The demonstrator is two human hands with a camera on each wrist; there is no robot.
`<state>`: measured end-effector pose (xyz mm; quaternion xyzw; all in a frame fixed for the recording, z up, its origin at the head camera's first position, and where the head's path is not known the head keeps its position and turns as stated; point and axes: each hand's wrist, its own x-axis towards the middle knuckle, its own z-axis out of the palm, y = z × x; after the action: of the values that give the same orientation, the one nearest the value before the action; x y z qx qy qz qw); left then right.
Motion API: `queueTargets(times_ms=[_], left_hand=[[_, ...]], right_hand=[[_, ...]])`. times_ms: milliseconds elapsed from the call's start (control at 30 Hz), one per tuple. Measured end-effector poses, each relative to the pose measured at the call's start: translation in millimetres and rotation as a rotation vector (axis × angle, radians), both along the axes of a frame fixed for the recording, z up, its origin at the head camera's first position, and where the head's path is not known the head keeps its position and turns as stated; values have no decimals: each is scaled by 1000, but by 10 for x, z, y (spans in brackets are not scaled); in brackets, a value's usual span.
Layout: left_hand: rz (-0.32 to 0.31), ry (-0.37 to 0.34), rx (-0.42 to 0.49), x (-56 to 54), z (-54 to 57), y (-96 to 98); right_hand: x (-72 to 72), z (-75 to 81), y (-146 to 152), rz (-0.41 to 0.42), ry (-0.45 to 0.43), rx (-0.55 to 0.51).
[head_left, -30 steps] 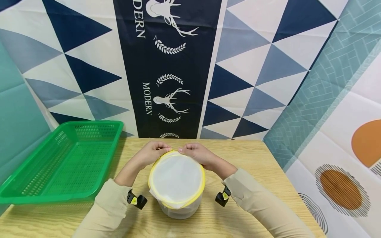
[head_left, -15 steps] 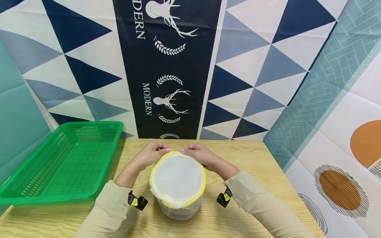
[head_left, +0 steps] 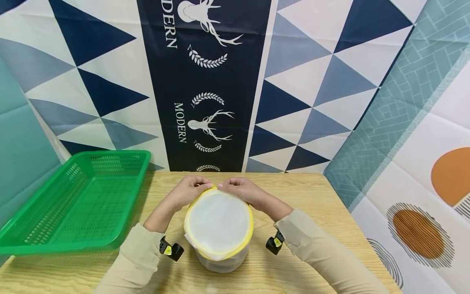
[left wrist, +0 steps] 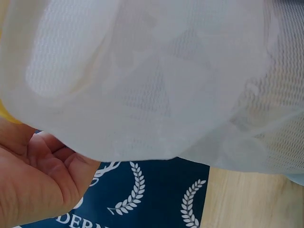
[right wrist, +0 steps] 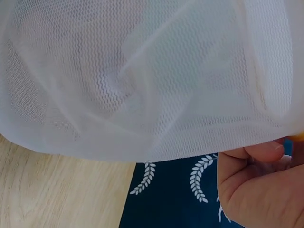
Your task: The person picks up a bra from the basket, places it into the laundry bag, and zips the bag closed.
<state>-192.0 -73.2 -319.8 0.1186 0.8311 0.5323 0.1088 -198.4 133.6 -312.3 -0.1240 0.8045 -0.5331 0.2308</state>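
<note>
A round white mesh laundry bag [head_left: 219, 222] with a yellow zipper edge [head_left: 252, 228] stands upright on the table. My left hand [head_left: 186, 191] pinches the far rim of the bag, left of its middle. Close beside it, my right hand [head_left: 244, 192] pinches the same yellow edge, thumb on top. In the left wrist view the bag's mesh wall [left wrist: 156, 95] covers most of the picture, with curled fingers at lower left. The right wrist view has the mesh wall above and my curled fingers at lower right. The zipper pull is not clearly visible.
A green plastic basket [head_left: 82, 208] stands at the left of the wooden table [head_left: 293, 228]. Behind the table hangs a patterned cloth [head_left: 209, 81], and another patterned sheet [head_left: 415, 220] lines the right side.
My right hand has shifted slightly left along the rim, nearer to my left hand. The bag stays in nearly the same place, and my left hand keeps its grip.
</note>
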Motion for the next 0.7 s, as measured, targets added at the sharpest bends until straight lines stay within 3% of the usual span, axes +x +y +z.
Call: queueTargets(times_ms=[400,700], left_hand=[[-45,49,26,-20,-47,-35],[-24,49,16,13,-57,-45]], right_hand=[[35,27,-46,24,41,18],[43,16,-42,45,43,3]])
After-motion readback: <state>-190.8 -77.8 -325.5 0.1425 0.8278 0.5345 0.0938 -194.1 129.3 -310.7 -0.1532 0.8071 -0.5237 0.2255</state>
